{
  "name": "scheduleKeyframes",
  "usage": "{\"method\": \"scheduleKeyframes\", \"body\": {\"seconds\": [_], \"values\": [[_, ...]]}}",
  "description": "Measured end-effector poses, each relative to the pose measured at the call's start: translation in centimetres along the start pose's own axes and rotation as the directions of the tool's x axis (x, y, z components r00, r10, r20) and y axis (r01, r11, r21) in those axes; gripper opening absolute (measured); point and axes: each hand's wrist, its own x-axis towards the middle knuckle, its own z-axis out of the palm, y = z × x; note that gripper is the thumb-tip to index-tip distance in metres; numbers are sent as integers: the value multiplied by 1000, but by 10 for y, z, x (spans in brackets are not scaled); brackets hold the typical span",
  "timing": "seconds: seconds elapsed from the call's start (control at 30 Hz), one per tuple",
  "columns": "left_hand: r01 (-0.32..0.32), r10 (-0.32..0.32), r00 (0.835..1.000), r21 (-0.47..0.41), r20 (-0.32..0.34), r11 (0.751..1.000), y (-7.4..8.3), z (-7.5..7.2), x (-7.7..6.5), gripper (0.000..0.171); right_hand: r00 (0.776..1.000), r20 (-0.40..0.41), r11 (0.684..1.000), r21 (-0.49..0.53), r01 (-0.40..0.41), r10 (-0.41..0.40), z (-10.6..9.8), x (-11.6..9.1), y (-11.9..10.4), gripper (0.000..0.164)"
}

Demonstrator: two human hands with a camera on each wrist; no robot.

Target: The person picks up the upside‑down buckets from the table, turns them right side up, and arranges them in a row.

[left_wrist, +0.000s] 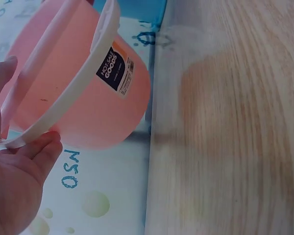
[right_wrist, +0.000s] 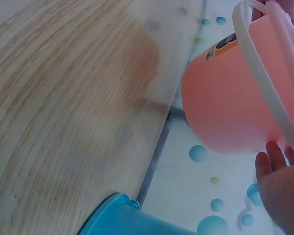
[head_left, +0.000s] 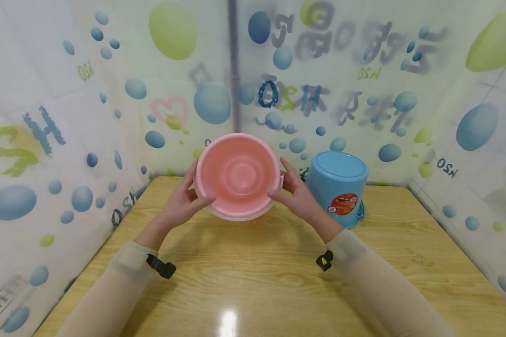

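A pink bucket (head_left: 241, 175) is held up off the table, tilted so that its open mouth faces the head camera. My left hand (head_left: 184, 199) grips its left side, thumb over the rim and fingers behind. On the opposite side my right hand (head_left: 294, 193) grips it the same way. The white handle (left_wrist: 63, 103) lies along the outside below the rim in the left wrist view. A dark "HOT SALE GOODS" label (left_wrist: 115, 71) is stuck on the outer wall. Nothing shows inside the bucket.
A blue bucket (head_left: 339, 185) with a red sticker stands upside down at the back right, close to my right forearm. The wooden table (head_left: 244, 271) runs back to patterned curtains (head_left: 177, 93) at the rear and both sides.
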Motion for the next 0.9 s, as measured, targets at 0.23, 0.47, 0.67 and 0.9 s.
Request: {"method": "scheduleKeyframes", "body": {"seconds": [0.23,0.47,0.67,0.9], "values": [[-59,59,998,42,7,997,2,-4,2,124,1000,-9,999,46,-26,27,-4,-1,-6,109],[-97,96,995,115,13,989,2,-6,4,131,999,18,995,91,-40,39,-6,-1,-6,110],[-93,92,996,75,13,993,4,-5,5,128,999,40,997,65,-37,34,-8,-1,-4,108],[-96,96,995,50,7,994,6,-3,6,122,999,51,999,37,-14,12,-9,-1,-4,104]]}}
